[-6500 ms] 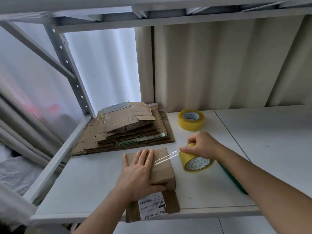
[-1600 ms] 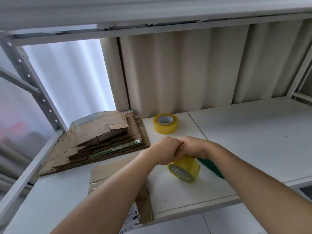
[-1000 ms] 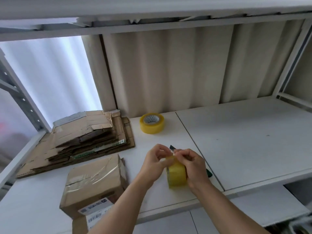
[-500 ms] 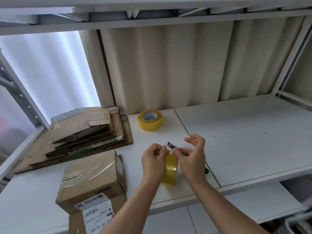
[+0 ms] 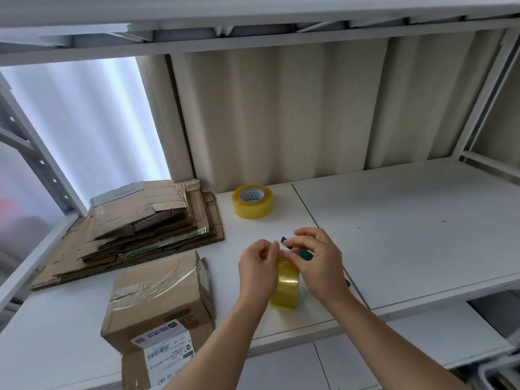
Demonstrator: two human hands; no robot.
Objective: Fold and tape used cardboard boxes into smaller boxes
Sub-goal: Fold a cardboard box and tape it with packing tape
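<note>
Box (image 5: 160, 299) is lying on the white shelf (image 5: 408, 220), near its front left edge, with clear tape crossing its top seam and a shipping label facing the camera; it is resting partly on a loose cardboard piece (image 5: 135, 370). Both hands are working just right of it. Left hand (image 5: 257, 273) is gripping the tape roll (image 5: 284, 285), which is standing on edge on the shelf, fingers curled around its upper rim to steady it. Right hand (image 5: 316, 261) is pinching at the top of the roll with thumb and forefinger, apparently holding or picking at the loose tape end (the film is too transparent to confirm). A green-handled cutter (image 5: 305, 255) is lying just behind the hands, mostly hidden, probably placed within easy reach.

Flattened cardboard stack (image 5: 135, 229) is sitting at the rear left, presumably as stock for further boxes. A spare roll (image 5: 252, 201) is lying flat near the back curtain (image 5: 281, 114), well apart from the working area.
</note>
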